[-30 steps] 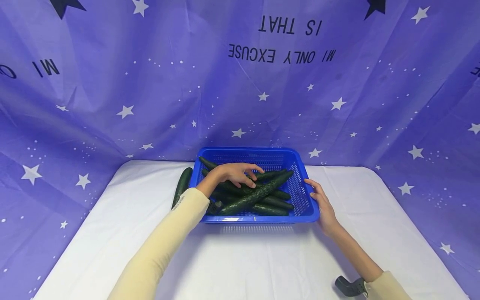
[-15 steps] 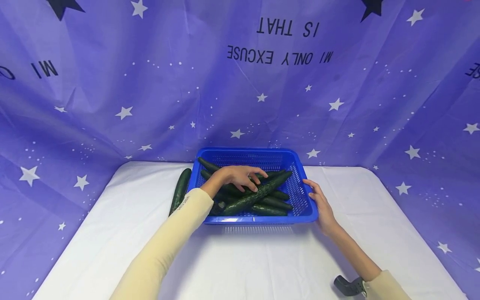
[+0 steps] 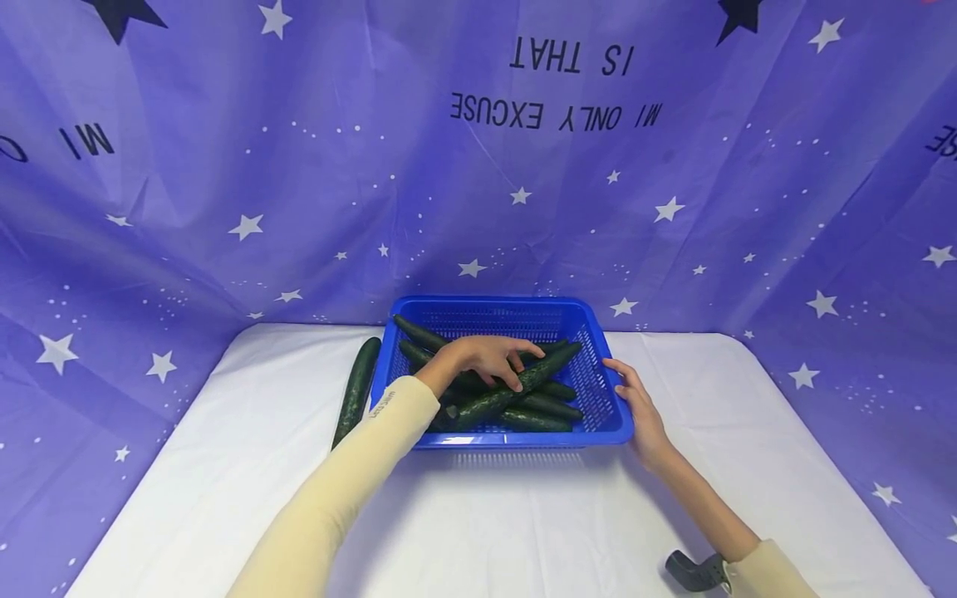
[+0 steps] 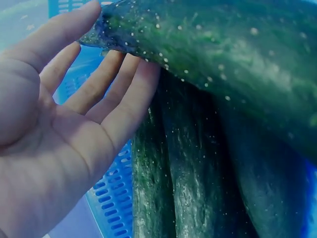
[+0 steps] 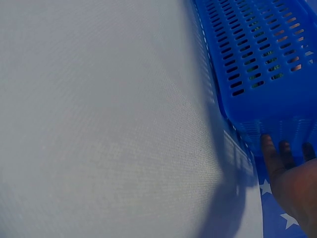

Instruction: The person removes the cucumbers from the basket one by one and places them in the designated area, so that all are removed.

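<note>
A blue perforated plastic basket (image 3: 516, 439) holds several dark green cucumbers, one lying diagonally across the top. Over this top cucumber (image 3: 478, 409) is my left hand (image 3: 493, 357), its thumb near one side and its fingers reaching across. In the left wrist view the hand (image 4: 59, 119) has its thumb and loosely bent fingers on either side of the narrow end of the cucumber (image 4: 223, 59). My right hand (image 3: 649, 419) holds the basket's right rim. Seen from the right wrist, fingers (image 5: 271, 154) lie against the basket's outer end wall.
One more cucumber (image 3: 355, 394) lies on the white tablecloth (image 3: 508, 531), left of the basket and beside the left sleeve. A purple star-patterned curtain (image 3: 478, 208) hangs right behind the basket. A dark curved device (image 3: 694, 572) sits at the right wrist.
The left hand has shifted right and slightly nearer, onto the top cucumber. The right hand stays at the basket's rim, and the cucumbers keep their places.
</note>
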`<action>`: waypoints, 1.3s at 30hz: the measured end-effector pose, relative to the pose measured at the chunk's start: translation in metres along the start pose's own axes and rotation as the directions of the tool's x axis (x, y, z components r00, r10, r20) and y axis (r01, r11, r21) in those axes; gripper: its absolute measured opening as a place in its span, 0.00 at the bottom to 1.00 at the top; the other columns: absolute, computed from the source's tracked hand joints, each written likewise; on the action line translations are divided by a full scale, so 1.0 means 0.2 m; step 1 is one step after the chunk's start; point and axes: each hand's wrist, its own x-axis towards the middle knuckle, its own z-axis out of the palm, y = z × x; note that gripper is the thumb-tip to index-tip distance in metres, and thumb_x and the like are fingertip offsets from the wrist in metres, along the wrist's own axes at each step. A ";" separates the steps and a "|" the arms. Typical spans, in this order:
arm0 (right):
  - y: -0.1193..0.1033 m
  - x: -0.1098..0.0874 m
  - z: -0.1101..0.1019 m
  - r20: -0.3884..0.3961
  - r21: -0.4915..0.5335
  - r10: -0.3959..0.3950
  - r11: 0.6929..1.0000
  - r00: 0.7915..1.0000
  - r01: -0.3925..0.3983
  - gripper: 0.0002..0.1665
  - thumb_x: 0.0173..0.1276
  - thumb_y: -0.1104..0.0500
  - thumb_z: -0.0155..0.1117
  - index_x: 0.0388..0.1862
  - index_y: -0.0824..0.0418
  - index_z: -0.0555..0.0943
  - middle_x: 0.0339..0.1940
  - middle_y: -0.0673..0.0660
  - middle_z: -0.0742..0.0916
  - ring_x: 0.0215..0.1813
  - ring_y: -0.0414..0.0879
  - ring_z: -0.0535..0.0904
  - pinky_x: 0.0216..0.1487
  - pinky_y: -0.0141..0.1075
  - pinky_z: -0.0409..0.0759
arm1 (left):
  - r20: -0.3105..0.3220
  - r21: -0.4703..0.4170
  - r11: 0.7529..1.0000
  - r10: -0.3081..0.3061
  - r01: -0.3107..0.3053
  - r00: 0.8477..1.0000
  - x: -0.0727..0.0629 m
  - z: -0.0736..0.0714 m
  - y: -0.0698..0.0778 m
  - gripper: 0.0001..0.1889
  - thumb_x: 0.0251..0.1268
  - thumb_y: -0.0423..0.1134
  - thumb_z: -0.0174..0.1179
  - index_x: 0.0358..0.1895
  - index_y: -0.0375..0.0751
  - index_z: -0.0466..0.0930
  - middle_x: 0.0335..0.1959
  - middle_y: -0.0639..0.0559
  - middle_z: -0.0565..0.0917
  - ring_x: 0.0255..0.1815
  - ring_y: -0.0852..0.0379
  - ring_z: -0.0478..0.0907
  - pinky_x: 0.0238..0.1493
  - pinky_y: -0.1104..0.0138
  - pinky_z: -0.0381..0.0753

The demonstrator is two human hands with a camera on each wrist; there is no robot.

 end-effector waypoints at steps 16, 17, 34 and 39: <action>-0.01 0.00 0.01 0.017 0.017 -0.015 1.000 1.000 0.015 0.26 0.80 0.60 0.35 0.75 0.56 0.60 0.70 0.65 0.61 0.59 0.52 0.70 0.51 0.36 0.79 | -0.005 0.040 0.999 0.035 -0.035 0.999 0.02 0.00 0.00 0.41 0.64 0.27 0.65 0.77 0.59 0.60 0.70 0.39 0.68 0.67 0.49 0.69 0.49 0.59 0.81; -0.01 0.00 0.01 0.015 0.014 -0.016 1.000 1.000 0.016 0.26 0.80 0.60 0.35 0.75 0.56 0.60 0.70 0.65 0.61 0.59 0.52 0.70 0.51 0.36 0.79 | -0.010 0.041 0.998 0.042 -0.041 0.999 0.01 0.00 0.00 0.41 0.64 0.27 0.65 0.77 0.59 0.61 0.71 0.39 0.67 0.68 0.49 0.69 0.48 0.59 0.81; -0.01 0.00 0.00 0.005 -0.009 -0.002 1.000 1.000 0.002 0.27 0.80 0.60 0.35 0.75 0.58 0.59 0.73 0.65 0.59 0.62 0.55 0.65 0.53 0.33 0.76 | -0.231 0.033 0.947 0.320 -0.321 0.919 -0.08 -0.08 0.05 0.40 0.64 0.24 0.64 0.77 0.58 0.63 0.79 0.53 0.55 0.69 0.44 0.67 0.46 0.61 0.82; -0.01 -0.01 0.00 0.007 -0.005 -0.008 1.000 1.000 0.008 0.27 0.79 0.60 0.35 0.75 0.59 0.59 0.73 0.65 0.59 0.63 0.55 0.65 0.53 0.33 0.76 | -0.331 0.048 0.923 0.376 -0.383 0.865 -0.15 -0.10 0.10 0.39 0.65 0.27 0.65 0.77 0.56 0.62 0.78 0.53 0.58 0.67 0.47 0.70 0.52 0.59 0.80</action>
